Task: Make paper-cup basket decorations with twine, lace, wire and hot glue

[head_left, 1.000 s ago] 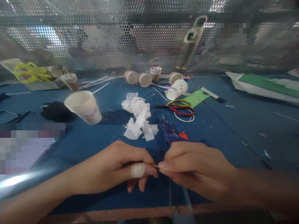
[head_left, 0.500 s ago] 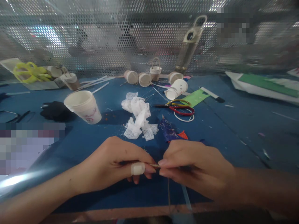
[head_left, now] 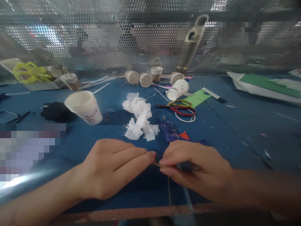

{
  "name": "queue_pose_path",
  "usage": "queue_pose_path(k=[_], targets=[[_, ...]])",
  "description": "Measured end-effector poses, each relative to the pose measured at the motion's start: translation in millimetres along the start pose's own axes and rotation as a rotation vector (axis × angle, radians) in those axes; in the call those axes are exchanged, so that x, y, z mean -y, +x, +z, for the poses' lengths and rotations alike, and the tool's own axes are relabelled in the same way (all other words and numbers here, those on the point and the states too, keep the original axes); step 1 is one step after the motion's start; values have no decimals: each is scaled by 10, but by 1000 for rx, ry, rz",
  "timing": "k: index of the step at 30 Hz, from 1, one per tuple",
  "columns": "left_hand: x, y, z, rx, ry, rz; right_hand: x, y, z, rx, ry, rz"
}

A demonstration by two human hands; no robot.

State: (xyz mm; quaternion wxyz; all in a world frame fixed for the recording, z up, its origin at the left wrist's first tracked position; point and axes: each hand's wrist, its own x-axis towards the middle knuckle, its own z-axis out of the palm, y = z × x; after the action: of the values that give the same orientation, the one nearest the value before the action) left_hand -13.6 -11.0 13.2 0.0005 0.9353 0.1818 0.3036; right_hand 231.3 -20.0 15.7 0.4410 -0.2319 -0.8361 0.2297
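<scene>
Far left: an open box (head_left: 43, 86) on the blue surface (head_left: 113, 201) contains yellow-handled scissors (head_left: 30, 72) and a small brown-and-white cup lying on its side. Just right of the box, a small cup with a looped handle (head_left: 71, 82) leans over. Nearer the wearer, a stack of white paper cups (head_left: 86, 108) stands nested, mouths up.

Left hand (head_left: 115, 168), back uppermost: fingers closed over the left part of a brown cord (head_left: 157, 163); thumb hidden. The cord lies at front centre, above the surface, between the two hands. Appearance: thin, rough, twine-like. Long axis of the exposed piece runs left to right, its right end dipping slightly toward the wearer. A thin brown strand (head_left: 169, 191) hangs below, directed at the near edge; its join with the cord is hidden.

Behind: an upright small cup with looped handle (head_left: 156, 73) among others on their sides.

Right hand (head_left: 197, 166): thumb and forefinger pinch the cord's right part. Beyond it, a white paper cup (head_left: 178, 88) lies tipped, mouth left, and a transparent bottle (head_left: 188, 51) tilts right; contents uncertain.
</scene>
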Motion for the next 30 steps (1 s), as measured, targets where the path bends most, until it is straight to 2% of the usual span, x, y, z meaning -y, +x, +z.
queue_pose_path(k=[3,8,11,16,22,30], targets=[[29,107,10,56,-115,-85,-13,-9,9,-24,12,43],[23,247,-36,291,-491,-324,-27,-20,16,-30,7,66],[19,261,-61,339,-619,-425,-25,-16,14,-2,-3,92],[15,241,-60,271,-676,-560,-23,-10,18,-8,49,161],[-11,222,-39,183,-687,-598,-12,-1,27,-36,33,190],[-3,199,-37,27,-470,-410,-31,-19,43,-63,68,216]])
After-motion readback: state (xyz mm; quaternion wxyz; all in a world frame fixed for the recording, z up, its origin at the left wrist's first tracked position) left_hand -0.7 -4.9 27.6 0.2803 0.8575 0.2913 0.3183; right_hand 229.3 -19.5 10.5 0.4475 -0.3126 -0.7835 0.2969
